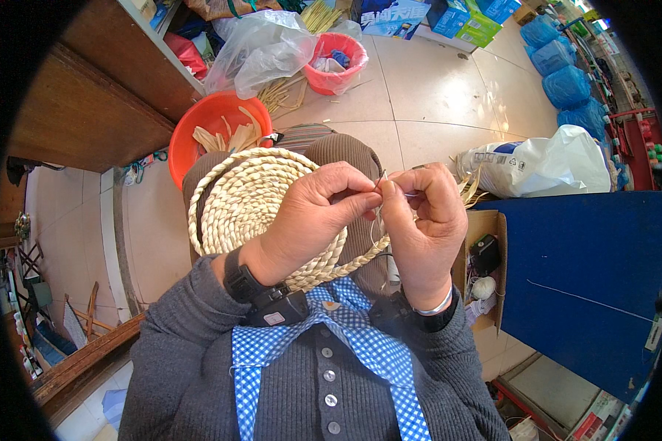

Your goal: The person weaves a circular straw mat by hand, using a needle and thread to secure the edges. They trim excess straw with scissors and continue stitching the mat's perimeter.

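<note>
On my lap lies a round coiled mat of braided straw point(243, 204), its braid spiralling outward, with a loose length of braid running right beneath my hands. My left hand point(323, 212) is above the mat's right part, thumb and forefinger pinched on a thin thread. Close against it, my right hand point(427, 226) pinches the same thread point(373, 229) between thumb and forefinger; a pale strand hangs down from there. A small pointed tip shows between the fingertips; whether it is a needle I cannot tell. The palms hide part of the braid.
An orange-red basin point(176, 140) with dry husks stands at the upper left, beside a pink bin point(331, 88). To the right are a cardboard box point(502, 270) holding a ball of string point(483, 288), a blue board point(585, 275) and a white plastic bag point(562, 165).
</note>
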The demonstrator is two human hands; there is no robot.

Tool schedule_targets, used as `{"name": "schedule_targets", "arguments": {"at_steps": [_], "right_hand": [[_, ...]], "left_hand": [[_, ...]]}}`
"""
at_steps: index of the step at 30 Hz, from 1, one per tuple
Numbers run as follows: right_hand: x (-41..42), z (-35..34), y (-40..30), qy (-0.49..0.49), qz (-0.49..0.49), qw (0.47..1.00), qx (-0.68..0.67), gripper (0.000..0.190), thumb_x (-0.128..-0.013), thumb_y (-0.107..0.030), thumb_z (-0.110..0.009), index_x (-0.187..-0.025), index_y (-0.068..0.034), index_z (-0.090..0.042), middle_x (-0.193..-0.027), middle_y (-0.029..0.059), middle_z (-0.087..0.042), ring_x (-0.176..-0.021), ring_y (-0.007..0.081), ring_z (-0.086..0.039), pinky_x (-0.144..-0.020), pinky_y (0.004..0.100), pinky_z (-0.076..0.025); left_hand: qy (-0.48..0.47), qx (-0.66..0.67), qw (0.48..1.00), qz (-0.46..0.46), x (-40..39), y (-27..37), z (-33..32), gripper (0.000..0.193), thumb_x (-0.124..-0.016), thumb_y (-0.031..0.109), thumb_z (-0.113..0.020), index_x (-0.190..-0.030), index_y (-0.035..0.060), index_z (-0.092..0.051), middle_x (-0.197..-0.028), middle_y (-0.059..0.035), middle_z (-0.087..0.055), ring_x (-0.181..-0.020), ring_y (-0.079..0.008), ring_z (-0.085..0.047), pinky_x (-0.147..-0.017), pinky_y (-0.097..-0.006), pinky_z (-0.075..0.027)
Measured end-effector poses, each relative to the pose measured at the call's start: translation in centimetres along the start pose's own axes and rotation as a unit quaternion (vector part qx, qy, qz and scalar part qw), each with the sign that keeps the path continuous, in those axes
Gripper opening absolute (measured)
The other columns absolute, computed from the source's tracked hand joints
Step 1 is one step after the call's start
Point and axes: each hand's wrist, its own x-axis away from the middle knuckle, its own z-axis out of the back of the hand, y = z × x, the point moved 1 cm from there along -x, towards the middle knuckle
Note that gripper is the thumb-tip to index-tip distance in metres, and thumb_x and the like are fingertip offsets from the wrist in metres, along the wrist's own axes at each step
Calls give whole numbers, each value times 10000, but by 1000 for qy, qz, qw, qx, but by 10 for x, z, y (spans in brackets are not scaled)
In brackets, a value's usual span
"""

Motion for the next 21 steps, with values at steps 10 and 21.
{"name": "schedule_targets", "arguments": {"at_steps": [10, 21], "right_hand": [[1, 0, 3, 1, -4, 1000, -10, 115, -780, 37, -685, -800, -24, -590, -748, 76, -569, -656, 167, -572, -595, 282, -474], [2, 0, 5, -11, -6, 1000, -16, 101, -807, 48, -686, -843, -16, -618, -783, 72, -576, -676, 150, -573, -599, 267, -475]], "left_hand": [[0, -15, 1000, -15, 1, -3, 1, 47, -918, 22, -656, -961, 6, -664, -914, -36, -598, -822, -107, -624, -729, -226, -533], [1, -73, 996, -47, 2, -5, 3, 60, -890, 26, -688, -948, 22, -674, -899, -33, -602, -813, -115, -605, -722, -236, -501]]}}
